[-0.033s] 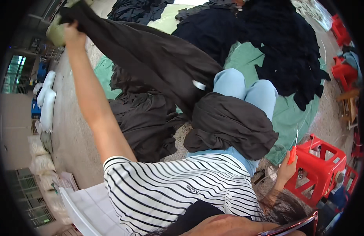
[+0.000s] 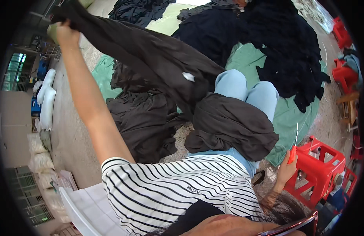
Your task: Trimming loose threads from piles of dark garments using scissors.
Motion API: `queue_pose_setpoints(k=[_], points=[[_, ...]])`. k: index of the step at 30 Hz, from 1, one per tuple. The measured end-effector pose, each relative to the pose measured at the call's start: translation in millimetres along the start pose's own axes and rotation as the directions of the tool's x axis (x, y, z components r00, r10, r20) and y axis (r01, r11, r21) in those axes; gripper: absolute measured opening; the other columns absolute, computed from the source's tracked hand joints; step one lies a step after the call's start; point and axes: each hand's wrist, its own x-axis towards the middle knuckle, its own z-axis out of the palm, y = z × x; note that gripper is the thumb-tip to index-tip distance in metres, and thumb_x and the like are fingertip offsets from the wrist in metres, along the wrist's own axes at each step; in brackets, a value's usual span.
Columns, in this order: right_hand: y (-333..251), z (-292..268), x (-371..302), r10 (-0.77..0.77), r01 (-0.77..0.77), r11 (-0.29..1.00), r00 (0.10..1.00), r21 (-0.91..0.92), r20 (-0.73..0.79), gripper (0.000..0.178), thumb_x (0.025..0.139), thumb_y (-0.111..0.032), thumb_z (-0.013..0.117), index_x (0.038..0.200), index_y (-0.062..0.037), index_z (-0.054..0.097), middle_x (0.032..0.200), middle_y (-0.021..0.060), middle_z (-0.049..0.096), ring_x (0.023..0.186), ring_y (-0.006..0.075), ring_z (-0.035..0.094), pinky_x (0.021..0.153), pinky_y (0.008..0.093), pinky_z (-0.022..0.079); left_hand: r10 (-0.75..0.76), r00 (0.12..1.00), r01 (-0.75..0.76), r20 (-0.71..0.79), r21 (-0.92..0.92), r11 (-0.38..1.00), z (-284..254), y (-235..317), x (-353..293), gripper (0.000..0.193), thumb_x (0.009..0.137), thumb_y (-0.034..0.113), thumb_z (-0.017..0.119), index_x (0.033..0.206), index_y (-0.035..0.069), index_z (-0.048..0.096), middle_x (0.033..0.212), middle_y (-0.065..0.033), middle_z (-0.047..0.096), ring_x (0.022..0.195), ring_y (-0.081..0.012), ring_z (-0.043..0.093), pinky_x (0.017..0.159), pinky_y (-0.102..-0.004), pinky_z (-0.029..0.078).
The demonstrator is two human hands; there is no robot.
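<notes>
I have the left hand [image 2: 68, 36] at the end of the outstretched arm, its fingers closed on the upper end of a long dark grey-brown cloth [image 2: 150, 49]; this cloth hangs in a slanting sweep from the fist down toward the knees, above the left part of a pale green fabric sheet [image 2: 282, 108] spread on the floor; a small white tag [image 2: 188, 76], blurred, shows against its lower part. I have the right hand [image 2: 285, 173] low on the right side, wrapped around the red handle of a slim tool [image 2: 293, 154] with a thin metal shaft, which points upward past the sheet's near right corner; I cannot tell what kind of tip it ends in.

A crumpled dark grey-brown bundle [image 2: 233, 124] rests on the lap, over light blue denim trousers [image 2: 231, 84]; I cannot tell whether it and the raised cloth are one piece. A loose dark grey-brown heap [image 2: 144, 122] lies left of the lap, near the sheet's left edge; a broad black-navy cloth pile [image 2: 284, 51] covers much of the sheet's far right part; a red plastic stool [image 2: 331, 157] stands just beside the right hand, beyond the sheet's near right corner.
</notes>
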Motion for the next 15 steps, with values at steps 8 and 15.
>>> queue_pose_setpoints(k=[8, 15], points=[[-35.5, 14.7, 5.4, -0.067, 0.067, 0.998, 0.997, 0.006, 0.042, 0.032, 0.098, -0.037, 0.058, 0.107, -0.0069, 0.059, 0.076, 0.0210, 0.062, 0.067, 0.0403, 0.060, 0.060, 0.0469, 0.045, 0.344, 0.934, -0.310, -0.096, 0.262, 0.914, -11.8, 59.4, 62.2, 0.038, 0.088, -0.007, 0.063, 0.124, 0.004, 0.055, 0.116, -0.0152, 0.064, 0.104, -0.0279, 0.063, 0.095, -0.0451, 0.053], [-18.4, 18.4, -3.9, 0.033, -0.038, 0.990, 0.999, 0.134, 0.041, 0.035, 0.095, -0.034, 0.063, 0.116, -0.0056, 0.063, 0.085, 0.0207, 0.064, 0.077, 0.0368, 0.062, 0.069, 0.0432, 0.048, 0.007, 0.971, -0.178, 0.238, 0.707, 0.684, 56.3, -177.3, -130.2, 0.018, 0.091, 0.015, 0.066, 0.101, -0.001, 0.066, 0.090, -0.0069, 0.070, 0.080, -0.0141, 0.060, 0.075, -0.0305, 0.047]])
